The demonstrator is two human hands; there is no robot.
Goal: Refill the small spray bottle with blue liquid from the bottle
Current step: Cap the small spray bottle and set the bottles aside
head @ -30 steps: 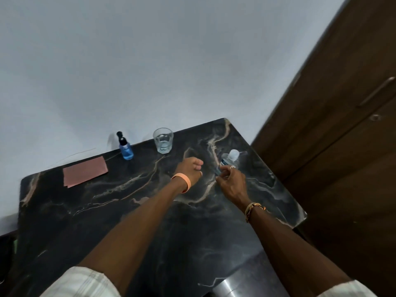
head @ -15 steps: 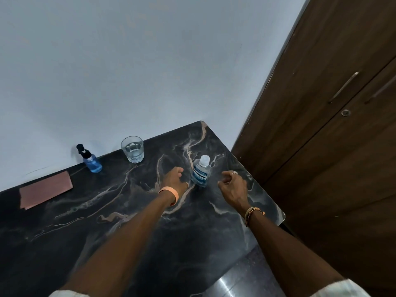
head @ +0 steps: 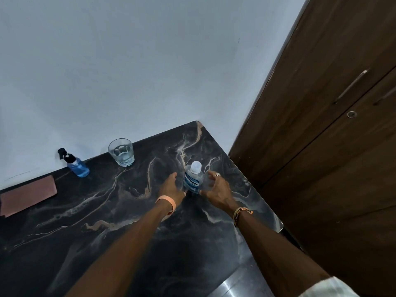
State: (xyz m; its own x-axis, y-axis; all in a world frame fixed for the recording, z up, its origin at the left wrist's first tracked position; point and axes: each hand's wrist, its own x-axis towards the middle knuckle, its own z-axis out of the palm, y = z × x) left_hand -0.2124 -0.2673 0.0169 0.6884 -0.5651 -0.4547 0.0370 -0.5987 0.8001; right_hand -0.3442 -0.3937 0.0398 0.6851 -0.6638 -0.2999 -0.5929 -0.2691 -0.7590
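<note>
Marble table [head: 128, 211] bears bottle [head: 192, 181], spray bottle [head: 77, 166] — blue liquid in both.

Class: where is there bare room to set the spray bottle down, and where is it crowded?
Bare: table between pink sheet and left hand, also this side of glass. Crowded: blue bottle between left and right hand.

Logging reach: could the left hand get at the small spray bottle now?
Likely yes: the left hand looks free, and only bare table lies between it and the spray bottle; the glass stands aside.
</note>
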